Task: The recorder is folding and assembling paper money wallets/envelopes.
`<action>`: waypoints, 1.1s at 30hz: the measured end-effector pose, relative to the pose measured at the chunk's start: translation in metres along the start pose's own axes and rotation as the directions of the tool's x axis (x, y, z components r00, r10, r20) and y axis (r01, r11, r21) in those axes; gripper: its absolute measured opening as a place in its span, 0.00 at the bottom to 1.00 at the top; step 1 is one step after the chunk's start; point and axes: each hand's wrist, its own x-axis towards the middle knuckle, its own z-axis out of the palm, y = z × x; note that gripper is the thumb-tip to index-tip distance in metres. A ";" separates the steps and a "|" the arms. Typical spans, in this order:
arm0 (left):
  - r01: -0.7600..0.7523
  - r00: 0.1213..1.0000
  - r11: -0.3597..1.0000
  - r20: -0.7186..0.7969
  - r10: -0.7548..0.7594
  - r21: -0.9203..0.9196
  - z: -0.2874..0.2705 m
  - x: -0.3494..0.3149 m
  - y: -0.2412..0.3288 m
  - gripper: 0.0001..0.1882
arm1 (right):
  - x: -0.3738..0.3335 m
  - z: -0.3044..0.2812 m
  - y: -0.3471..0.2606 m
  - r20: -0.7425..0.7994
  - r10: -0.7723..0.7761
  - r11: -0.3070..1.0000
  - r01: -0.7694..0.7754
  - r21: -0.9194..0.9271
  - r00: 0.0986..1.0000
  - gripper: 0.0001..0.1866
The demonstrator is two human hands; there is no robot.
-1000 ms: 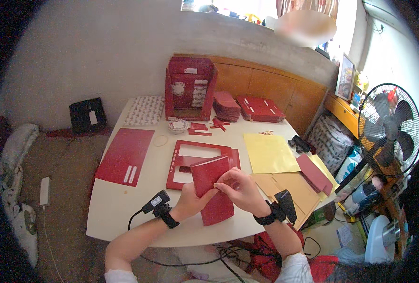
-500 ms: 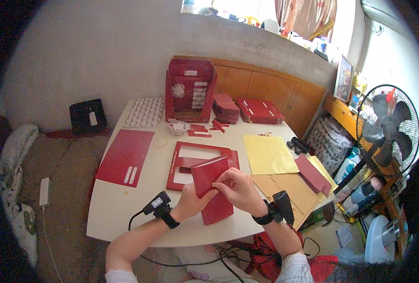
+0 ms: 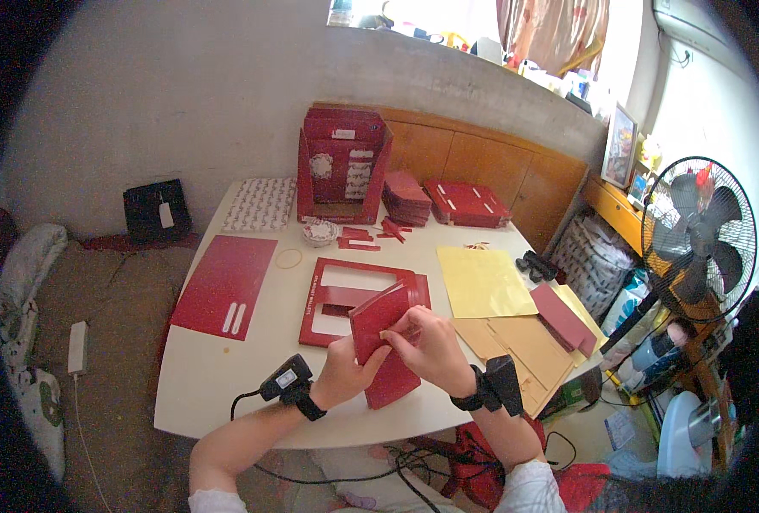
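Between my two hands is a folded dark red card piece (image 3: 378, 318), raised over the near middle of the table. Its lower panel (image 3: 395, 385) hangs below my fingers. My left hand (image 3: 342, 374) grips its left edge from below, with the thumb lying across the front. My right hand (image 3: 432, 349) pinches at the fold on its right side; whatever lies between those fingertips is too small to make out. Just behind the piece, partly covered by it, a red card frame with cut-out windows (image 3: 310, 329) lies flat on the white table (image 3: 225, 393).
A large red sheet (image 3: 225, 286) lies left. At the back stand a red display box (image 3: 372, 205), a patterned stack (image 3: 260, 203), a tape roll (image 3: 319, 232) and red card stacks (image 3: 407, 198). Yellow paper (image 3: 486, 282) and tan card (image 3: 516, 350) lie right. A black fan (image 3: 700, 239) stands beyond.
The held red card has tilted, so its upper edge now slants more steeply. My right fingers have shifted slightly at the fold, and both hands keep their hold.
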 end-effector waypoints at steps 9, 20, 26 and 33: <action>0.156 0.987 0.957 -0.002 -0.161 -0.243 -0.001 0.003 0.003 0.12 | -0.007 -0.014 0.010 -0.073 0.075 0.994 -0.081 -0.071 0.994 0.20; 0.335 0.935 0.813 0.059 -0.351 -0.476 -0.004 0.003 0.002 0.13 | -0.032 -0.011 0.020 0.246 0.063 0.939 -0.141 0.315 0.967 0.16; 0.368 0.918 0.774 0.071 -0.389 -0.515 -0.003 0.004 0.001 0.13 | -0.035 -0.007 0.012 0.194 0.006 0.948 -0.067 0.311 0.981 0.13; 0.434 0.891 0.610 0.218 -0.398 -0.663 -0.009 0.004 0.002 0.14 | -0.040 0.001 0.010 0.110 -0.032 0.906 -0.017 0.422 0.993 0.12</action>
